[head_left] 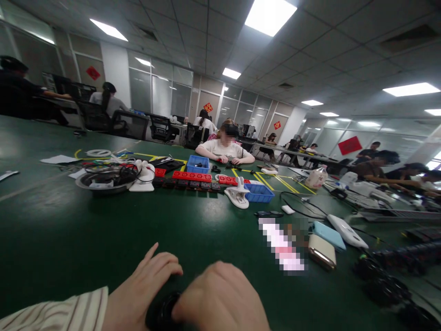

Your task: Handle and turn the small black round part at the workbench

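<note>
A black, rounded part [164, 313] with a ring-like edge is low in the view between my hands; its exact kind cannot be made out. My left hand [144, 280] curves around its far left side, little finger raised and the other fingers bent forward, thumb hidden. Over its right side, my right hand [222, 299] is closed, knuckles up and slightly blurred, with a finger or thumb pressed against the part. The right fingertips are mostly hidden. Beneath them is the green tabletop [86, 239].
Ahead stand red and black socket-like blocks [191, 177], blue bins [259, 193], a white clip [237, 195] and a metal bowl [103, 184] of cables. To the right lie a cream case [322, 250], a light-blue case [329, 235] and black parts [386, 285]. A person [223, 149] sits opposite.
</note>
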`<state>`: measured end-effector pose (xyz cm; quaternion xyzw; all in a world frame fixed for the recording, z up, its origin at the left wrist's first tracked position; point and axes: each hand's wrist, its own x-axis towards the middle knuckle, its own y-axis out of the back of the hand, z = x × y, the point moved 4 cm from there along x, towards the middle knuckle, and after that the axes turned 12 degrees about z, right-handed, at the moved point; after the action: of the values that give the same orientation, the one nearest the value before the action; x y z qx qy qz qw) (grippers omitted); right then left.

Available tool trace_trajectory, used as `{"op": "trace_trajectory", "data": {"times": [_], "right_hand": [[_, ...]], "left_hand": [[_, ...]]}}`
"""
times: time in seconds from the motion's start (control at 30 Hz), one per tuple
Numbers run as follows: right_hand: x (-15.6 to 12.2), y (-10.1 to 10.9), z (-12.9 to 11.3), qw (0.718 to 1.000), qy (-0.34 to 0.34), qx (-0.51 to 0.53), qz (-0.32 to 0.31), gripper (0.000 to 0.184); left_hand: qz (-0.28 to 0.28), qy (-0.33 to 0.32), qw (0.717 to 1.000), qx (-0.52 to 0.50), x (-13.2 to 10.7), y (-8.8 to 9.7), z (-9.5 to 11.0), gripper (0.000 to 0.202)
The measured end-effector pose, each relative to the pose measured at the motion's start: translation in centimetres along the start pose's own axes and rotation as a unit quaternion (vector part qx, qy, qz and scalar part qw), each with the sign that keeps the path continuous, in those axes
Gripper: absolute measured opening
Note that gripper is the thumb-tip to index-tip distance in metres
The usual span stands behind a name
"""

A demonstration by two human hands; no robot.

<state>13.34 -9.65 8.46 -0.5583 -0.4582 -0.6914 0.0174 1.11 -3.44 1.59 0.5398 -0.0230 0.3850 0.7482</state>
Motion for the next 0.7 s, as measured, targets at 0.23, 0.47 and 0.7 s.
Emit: {"op": "trace_trajectory", "data": {"times": [0.23,0.47,0.7], "right_hand": [[-3.9,-6.2,1.3,0.994,-0.046,-0.096,-0.027,0.033],[-3.4,-6.0,0.7,0.997,0.029,-0.05,0.059,0.026],[-2.3,-4.9,0.5,0.988,0.087,0.116,0.057,0.027]], "left_hand": [[0.047,0.036,0.997,0.047,0.4,-0.1,0.9,0.049],[-0.051,0.028,0.998,-0.039,0.9,0.0,0.3,0.033],[-0.125,0.027,0.989,-0.07,1.4,0.2,0.7,0.045]]}}
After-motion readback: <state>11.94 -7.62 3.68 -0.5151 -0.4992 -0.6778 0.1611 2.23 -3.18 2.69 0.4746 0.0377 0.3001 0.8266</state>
